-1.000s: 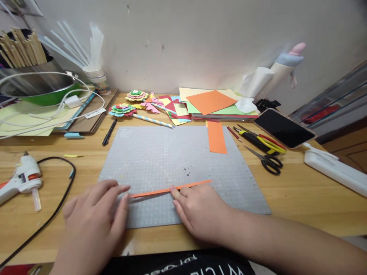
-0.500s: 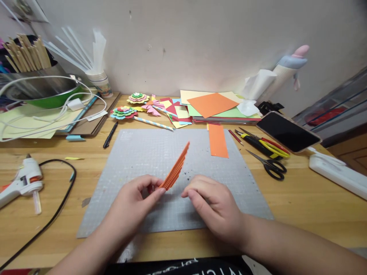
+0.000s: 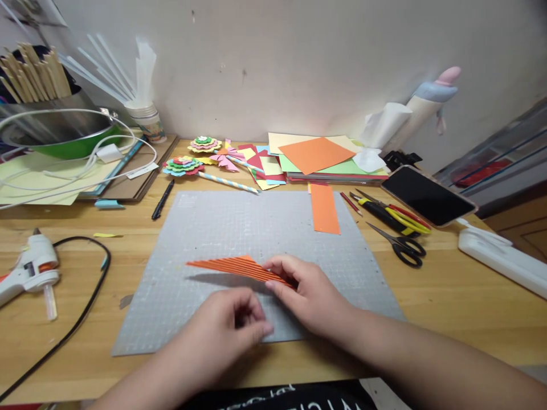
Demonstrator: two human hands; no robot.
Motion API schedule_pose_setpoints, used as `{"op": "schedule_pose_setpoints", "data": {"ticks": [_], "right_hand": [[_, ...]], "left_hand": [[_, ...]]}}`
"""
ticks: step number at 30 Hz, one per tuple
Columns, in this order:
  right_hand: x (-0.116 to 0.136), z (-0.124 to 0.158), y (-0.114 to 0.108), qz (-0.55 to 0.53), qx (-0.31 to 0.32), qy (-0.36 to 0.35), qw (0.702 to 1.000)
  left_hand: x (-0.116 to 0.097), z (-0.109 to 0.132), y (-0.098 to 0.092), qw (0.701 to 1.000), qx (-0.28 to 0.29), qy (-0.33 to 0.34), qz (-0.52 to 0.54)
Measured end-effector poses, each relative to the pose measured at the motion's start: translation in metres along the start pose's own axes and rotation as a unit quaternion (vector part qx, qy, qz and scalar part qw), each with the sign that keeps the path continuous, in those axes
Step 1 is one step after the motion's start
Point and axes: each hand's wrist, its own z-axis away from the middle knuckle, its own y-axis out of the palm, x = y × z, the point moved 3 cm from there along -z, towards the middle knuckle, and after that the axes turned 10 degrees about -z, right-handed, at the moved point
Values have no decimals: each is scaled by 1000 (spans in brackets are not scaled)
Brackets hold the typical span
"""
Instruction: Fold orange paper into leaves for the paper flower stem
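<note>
A pleated, accordion-folded orange paper strip (image 3: 233, 265) is held just above the grey cutting mat (image 3: 239, 228), its free end pointing left. My right hand (image 3: 307, 296) pinches its right end between thumb and fingers. My left hand (image 3: 231, 330) is below the strip with its fingers curled together near the thumb; I see nothing in it. A flat orange paper rectangle (image 3: 325, 208) lies at the mat's far right edge.
Black scissors (image 3: 399, 246), a yellow cutter (image 3: 391, 213) and a phone (image 3: 427, 195) lie to the right. A stack of coloured paper (image 3: 316, 156) and paper flowers (image 3: 183, 165) are at the back. A glue gun (image 3: 28, 273) with black cable and a black pen (image 3: 162, 200) are on the left.
The folded strip was flat on the mat, then my left hand lifted it upright. Now my right hand holds it, turned to point left, and my left hand has let go.
</note>
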Motion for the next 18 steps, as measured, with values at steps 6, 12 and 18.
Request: {"op": "schedule_pose_setpoints", "data": {"ticks": [6, 12, 18], "right_hand": [[7, 2, -13, 195, 91, 31, 976], [19, 4, -15, 302, 139, -15, 943], [15, 3, -1, 280, 79, -65, 955]], "left_hand": [[2, 8, -20, 934, -159, 137, -289], [14, -1, -15, 924, -144, 129, -329], [12, -1, -12, 932, -160, 113, -305]]}}
